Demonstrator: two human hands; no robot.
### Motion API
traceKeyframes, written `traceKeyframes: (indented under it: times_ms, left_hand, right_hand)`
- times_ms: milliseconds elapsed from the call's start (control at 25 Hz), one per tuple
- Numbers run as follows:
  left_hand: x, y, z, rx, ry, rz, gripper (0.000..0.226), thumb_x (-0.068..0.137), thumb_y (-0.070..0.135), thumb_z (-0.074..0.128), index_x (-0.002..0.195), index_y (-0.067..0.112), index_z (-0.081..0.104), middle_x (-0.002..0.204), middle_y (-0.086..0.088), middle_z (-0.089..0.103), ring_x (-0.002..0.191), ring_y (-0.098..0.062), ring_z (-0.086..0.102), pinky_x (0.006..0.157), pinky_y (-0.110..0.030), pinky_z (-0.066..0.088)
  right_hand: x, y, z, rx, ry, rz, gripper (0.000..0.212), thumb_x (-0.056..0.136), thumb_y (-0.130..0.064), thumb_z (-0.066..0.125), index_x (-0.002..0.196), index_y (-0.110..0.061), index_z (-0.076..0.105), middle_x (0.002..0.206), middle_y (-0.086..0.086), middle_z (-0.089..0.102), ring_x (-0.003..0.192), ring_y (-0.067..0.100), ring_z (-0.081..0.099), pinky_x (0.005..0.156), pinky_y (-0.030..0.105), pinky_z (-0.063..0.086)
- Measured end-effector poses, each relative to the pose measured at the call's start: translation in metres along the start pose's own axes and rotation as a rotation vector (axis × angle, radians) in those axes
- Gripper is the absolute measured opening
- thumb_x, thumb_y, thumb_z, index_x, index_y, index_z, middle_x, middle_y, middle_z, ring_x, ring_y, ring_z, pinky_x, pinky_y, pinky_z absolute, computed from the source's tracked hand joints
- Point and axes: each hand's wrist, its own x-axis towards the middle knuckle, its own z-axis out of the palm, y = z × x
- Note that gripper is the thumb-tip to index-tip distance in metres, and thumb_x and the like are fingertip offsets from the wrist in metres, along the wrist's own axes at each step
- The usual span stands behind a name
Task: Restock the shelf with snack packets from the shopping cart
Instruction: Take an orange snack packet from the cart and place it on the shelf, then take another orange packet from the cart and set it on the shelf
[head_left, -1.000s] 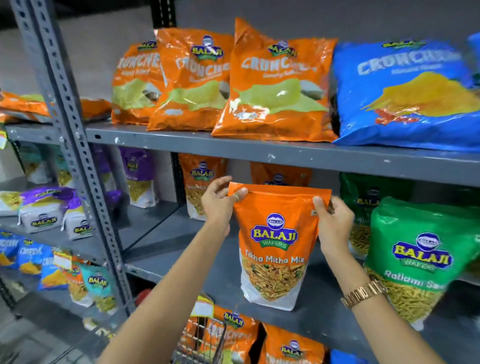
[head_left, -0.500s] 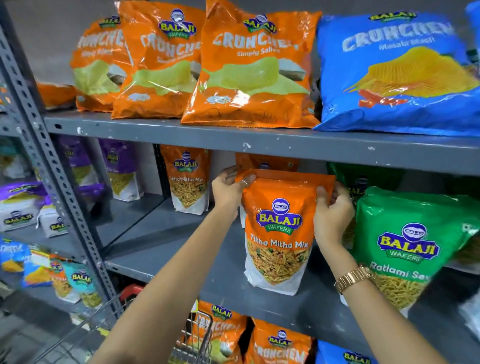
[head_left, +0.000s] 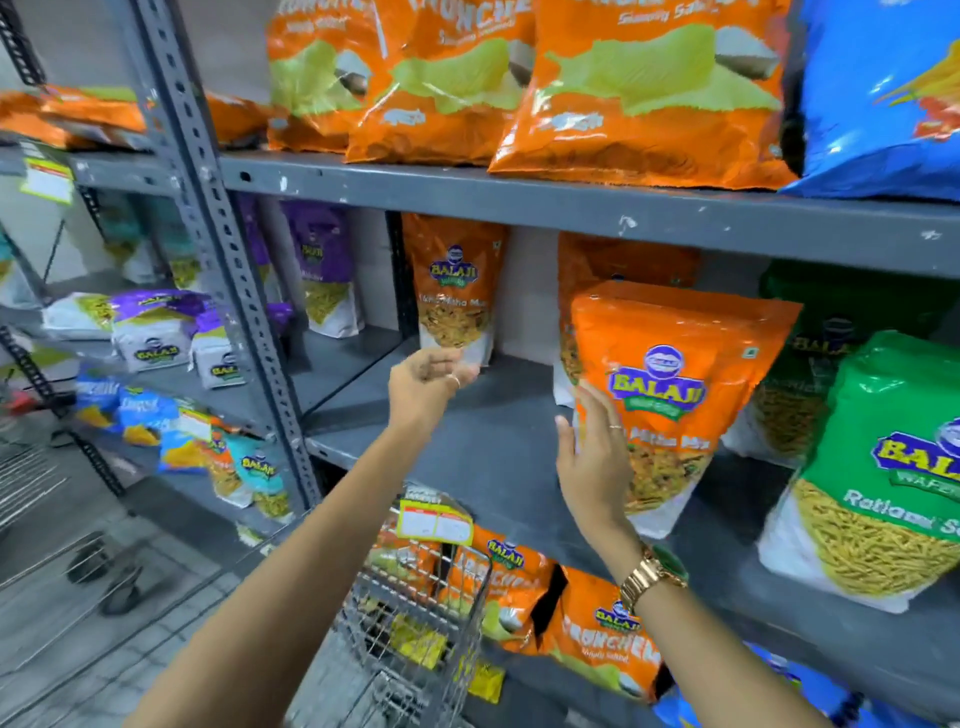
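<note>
An orange Tikha Mitha Mix packet (head_left: 675, 384) stands upright on the grey middle shelf (head_left: 498, 457), in front of another orange packet. My right hand (head_left: 592, 457) is open, palm flat against the packet's left side near its lower half. My left hand (head_left: 428, 382) hovers open to the left, holding nothing, fingers loosely curled above the bare shelf. The wire shopping cart (head_left: 415, 623) sits below my arms, with small yellow packets inside it.
A second Tikha Mitha Mix packet (head_left: 454, 291) stands at the shelf's back. Green Ratlami Sev packets (head_left: 883, 467) stand to the right. Large orange Crunchem bags (head_left: 649, 93) and a blue bag (head_left: 883, 93) fill the upper shelf. A slotted steel upright (head_left: 223, 249) rises at left.
Both hands let go of the orange packet's top corners. The packet now stands alone on the shelf, my left hand drew away leftward, and my right hand dropped to its side.
</note>
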Motion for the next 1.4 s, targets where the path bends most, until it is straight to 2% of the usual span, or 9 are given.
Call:
traceKeyframes:
  times_ms: [80,200,480,640,760,920,1120,1280,1400]
  left_hand:
    - [-0.011,-0.027,-0.046,0.05,0.041,-0.032,0.018,0.07,0.004,0.072,0.079,0.016,0.063,0.067,-0.004,0.06,0.054,-0.001,0.06,0.063,-0.024,0.047]
    - [-0.037,-0.07,-0.114,0.087,0.144,-0.106,0.021,0.071,0.0,0.071,0.084,0.013,0.061,0.067,-0.005,0.059,0.06,-0.012,0.059,0.061,-0.025,0.048]
    - [-0.1,-0.163,-0.257,0.278,0.237,-0.316,0.026,0.064,-0.009,0.073,0.066,0.011,0.058,0.064,-0.009,0.058,0.051,-0.004,0.056,0.052,-0.022,0.047]
    - [-0.146,-0.207,-0.32,0.617,0.045,-0.589,0.043,0.065,0.001,0.076,0.105,0.004,0.061,0.106,-0.017,0.063,0.088,-0.023,0.058,0.078,-0.031,0.048]
    - [-0.18,-0.228,-0.347,0.911,-0.18,-0.721,0.046,0.07,0.016,0.067,0.115,0.006,0.06,0.121,-0.013,0.063,0.102,-0.017,0.058,0.082,-0.023,0.042]
    - [-0.195,-0.232,-0.358,1.065,-0.329,-0.748,0.03,0.068,0.018,0.059,0.094,0.011,0.071,0.1,-0.011,0.072,0.084,-0.018,0.061,0.072,-0.028,0.045]
    - [-0.197,-0.228,-0.357,1.092,-0.181,-0.658,0.022,0.068,0.012,0.056,0.083,0.007,0.071,0.069,-0.003,0.057,0.069,-0.017,0.054,0.06,-0.027,0.039]
    - [-0.192,-0.207,-0.349,0.769,0.073,-0.574,0.013,0.064,0.006,0.057,0.067,0.007,0.07,0.056,-0.002,0.06,0.057,-0.016,0.056,0.044,-0.014,0.04]
    - [-0.18,-0.178,-0.342,0.376,0.244,-0.517,0.014,0.066,-0.001,0.072,0.058,0.01,0.067,0.042,0.006,0.06,0.045,-0.006,0.056,0.04,-0.01,0.042]
  right_hand:
    - [-0.029,-0.01,0.028,0.073,-0.19,0.018,0.029,0.087,-0.016,0.049,0.113,-0.006,0.055,0.12,0.015,0.06,0.112,0.022,0.051,0.095,0.03,0.04]
    - [-0.072,-0.029,0.069,0.146,-0.485,0.07,0.029,0.086,-0.019,0.046,0.112,-0.009,0.057,0.118,0.012,0.062,0.107,0.029,0.058,0.09,0.046,0.05]
    - [-0.162,-0.094,0.155,0.121,-0.938,0.038,0.026,0.086,-0.014,0.053,0.112,-0.017,0.057,0.108,0.01,0.068,0.093,0.028,0.061,0.076,0.033,0.046]
    - [-0.22,-0.124,0.195,0.036,-1.326,-0.005,0.045,0.089,-0.014,0.05,0.132,-0.02,0.039,0.141,0.004,0.044,0.121,0.026,0.046,0.093,0.042,0.045]
    - [-0.258,-0.141,0.213,-0.045,-1.562,-0.119,0.06,0.086,-0.005,0.052,0.138,-0.02,0.026,0.152,0.0,0.025,0.131,0.025,0.035,0.1,0.041,0.041]
    - [-0.275,-0.153,0.221,-0.125,-1.455,-0.238,0.041,0.087,0.003,0.045,0.126,-0.011,0.045,0.134,0.01,0.046,0.119,0.028,0.045,0.086,0.037,0.046]
    - [-0.273,-0.142,0.218,-0.204,-1.321,-0.279,0.02,0.092,-0.015,0.046,0.104,-0.012,0.062,0.107,0.005,0.062,0.104,0.022,0.053,0.068,0.023,0.046]
    - [-0.257,-0.133,0.205,-0.103,-1.226,-0.106,0.027,0.087,-0.001,0.046,0.102,-0.014,0.065,0.106,0.002,0.063,0.099,0.017,0.047,0.049,0.009,0.024]
    - [-0.228,-0.133,0.19,0.039,-1.158,0.081,0.016,0.084,-0.006,0.053,0.083,-0.016,0.065,0.083,-0.002,0.059,0.08,0.014,0.054,0.057,0.014,0.041]
